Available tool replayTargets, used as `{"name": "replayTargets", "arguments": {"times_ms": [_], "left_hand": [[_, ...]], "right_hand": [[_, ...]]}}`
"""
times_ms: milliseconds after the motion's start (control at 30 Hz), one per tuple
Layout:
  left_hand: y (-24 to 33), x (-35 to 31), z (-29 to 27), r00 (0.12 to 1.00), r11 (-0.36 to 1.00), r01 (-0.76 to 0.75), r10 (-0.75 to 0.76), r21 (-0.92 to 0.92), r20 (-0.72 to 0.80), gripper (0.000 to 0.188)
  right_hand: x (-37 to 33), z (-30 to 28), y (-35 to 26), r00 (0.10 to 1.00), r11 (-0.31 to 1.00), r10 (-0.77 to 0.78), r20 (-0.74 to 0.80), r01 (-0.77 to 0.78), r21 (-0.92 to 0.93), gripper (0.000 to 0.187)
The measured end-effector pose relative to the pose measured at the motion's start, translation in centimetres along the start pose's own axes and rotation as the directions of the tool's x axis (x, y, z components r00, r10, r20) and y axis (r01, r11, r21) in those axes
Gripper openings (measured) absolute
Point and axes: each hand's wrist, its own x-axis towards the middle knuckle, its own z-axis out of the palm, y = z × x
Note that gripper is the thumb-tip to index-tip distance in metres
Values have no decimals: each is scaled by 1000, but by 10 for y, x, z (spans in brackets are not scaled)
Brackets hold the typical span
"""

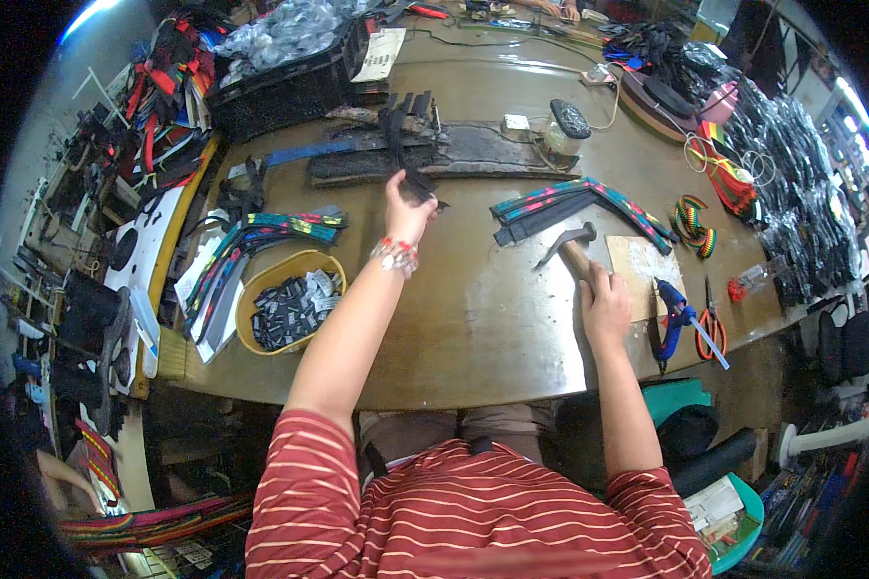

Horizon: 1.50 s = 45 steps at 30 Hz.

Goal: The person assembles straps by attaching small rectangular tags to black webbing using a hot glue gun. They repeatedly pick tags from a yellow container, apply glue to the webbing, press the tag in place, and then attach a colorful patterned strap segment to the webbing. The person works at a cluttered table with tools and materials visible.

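My left hand (408, 209), with a beaded bracelet at the wrist, pinches a black strap (394, 135) near its lower end. The strap runs back over a dark, worn block (463, 151) lying across the table. My right hand (605, 301) is wrapped round the wooden handle of a hammer (574, 250), whose dark head points away from me over the tabletop. Just beyond the hammer lies a bent bundle of patterned straps (589, 198). A yellow basket (244, 323) of small black and grey clips stands left of my left forearm.
Patterned straps (261, 232) lie at the left. On the right are a cardboard piece (637, 265), a blue glue gun (671, 318), orange-handled scissors (711, 333) and a jar (567, 128). A black crate (290, 96) stands at the back left. Another person's hands (560, 10) show at the far edge.
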Motion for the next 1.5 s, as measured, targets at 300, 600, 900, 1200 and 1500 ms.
{"name": "replayTargets", "arguments": {"times_ms": [300,600,900,1200,1500], "left_hand": [[40,-52,-41,988,979,138,-147,149,47,60],[52,-135,-35,873,945,300,-216,-132,437,62],[54,-71,-51,635,837,547,-397,-23,662,29],[67,37,15,955,900,-187,73,394,286,81],[22,-116,-34,708,216,-681,-48,700,704,57]], "right_hand": [[8,-19,-35,973,968,-151,-175,181,172,40],[17,-27,-152,608,385,-694,-386,766,515,36],[-110,-75,-102,454,209,-865,-212,711,671,32],[-113,-52,-105,675,514,-738,-22,582,630,27],[-112,-39,-118,745,589,-667,5,523,616,24]]}}
